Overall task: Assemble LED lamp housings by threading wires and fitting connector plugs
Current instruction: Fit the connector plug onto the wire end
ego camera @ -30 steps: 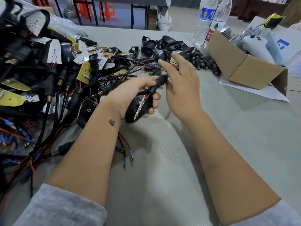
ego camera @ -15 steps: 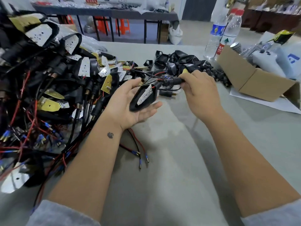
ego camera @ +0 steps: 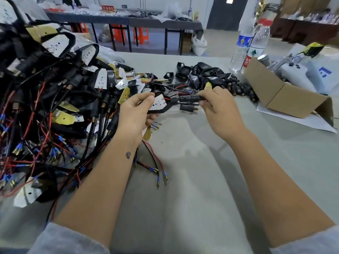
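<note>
My left hand [ego camera: 135, 110] grips a black lamp housing [ego camera: 161, 105] with a white LED board facing up. Its red and black wires [ego camera: 156, 164] hang below my wrist and end in blue-sleeved terminals on the table. My right hand [ego camera: 218, 107] pinches a black connector plug [ego camera: 189, 98] at the housing's narrow right end. A second loose plug [ego camera: 189, 108] lies on the table just below it.
A big tangle of wired housings [ego camera: 55, 99] fills the left of the grey table [ego camera: 201, 180]. Empty black housings [ego camera: 200, 74] and plugs [ego camera: 242, 88] lie behind my hands. A cardboard box [ego camera: 286, 94], two water bottles [ego camera: 251, 44] and white packages stand at right.
Both hands lifted the housing farther from me. My left hand turned from palm-up cradling to gripping from above. My right hand keeps hold of the plug at the housing's end.
</note>
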`<state>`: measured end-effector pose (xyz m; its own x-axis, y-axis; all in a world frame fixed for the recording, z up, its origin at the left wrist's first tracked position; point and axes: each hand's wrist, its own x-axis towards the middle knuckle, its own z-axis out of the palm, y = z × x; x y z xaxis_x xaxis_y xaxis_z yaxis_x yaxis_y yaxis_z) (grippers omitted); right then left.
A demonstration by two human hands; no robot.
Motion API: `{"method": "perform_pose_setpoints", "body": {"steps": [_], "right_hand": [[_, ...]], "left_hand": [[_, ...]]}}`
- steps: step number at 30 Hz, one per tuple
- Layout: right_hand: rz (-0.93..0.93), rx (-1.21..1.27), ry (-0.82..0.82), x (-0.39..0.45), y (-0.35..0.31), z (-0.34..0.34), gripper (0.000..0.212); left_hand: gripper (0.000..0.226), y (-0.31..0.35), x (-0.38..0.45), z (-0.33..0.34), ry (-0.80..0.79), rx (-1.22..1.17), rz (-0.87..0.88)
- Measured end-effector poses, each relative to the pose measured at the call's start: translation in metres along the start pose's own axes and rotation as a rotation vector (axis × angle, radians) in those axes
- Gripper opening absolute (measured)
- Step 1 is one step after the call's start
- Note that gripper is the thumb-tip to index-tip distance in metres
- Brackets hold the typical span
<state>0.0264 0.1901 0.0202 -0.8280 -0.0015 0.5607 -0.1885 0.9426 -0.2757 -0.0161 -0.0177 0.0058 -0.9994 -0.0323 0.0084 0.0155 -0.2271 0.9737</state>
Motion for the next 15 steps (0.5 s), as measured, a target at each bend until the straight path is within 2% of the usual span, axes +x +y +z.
{"method": "perform_pose_setpoints", "body": {"steps": [4,7,9,15], "right_hand": [[-0.02,0.033,-0.006,0.001,0.0,-0.003,0.022],[-0.038,0.078,-0.021,-0.001,-0.003,-0.002,0.022],[-0.05,0.1,-0.058,-0.003,-0.007,0.0,0.019],[-0.001,0.132,-0.126,-0.009,-0.028,0.006,0.014]], "left_hand": [[0.021,0.003,0.006,-0.004,0.041,-0.125,-0.045],[0.012,0.007,0.008,-0.005,0.027,-0.283,-0.112],[0.014,0.008,0.01,-0.006,0.039,-0.378,-0.17],[0.012,0.017,0.013,-0.007,0.08,-0.482,-0.22]]}}
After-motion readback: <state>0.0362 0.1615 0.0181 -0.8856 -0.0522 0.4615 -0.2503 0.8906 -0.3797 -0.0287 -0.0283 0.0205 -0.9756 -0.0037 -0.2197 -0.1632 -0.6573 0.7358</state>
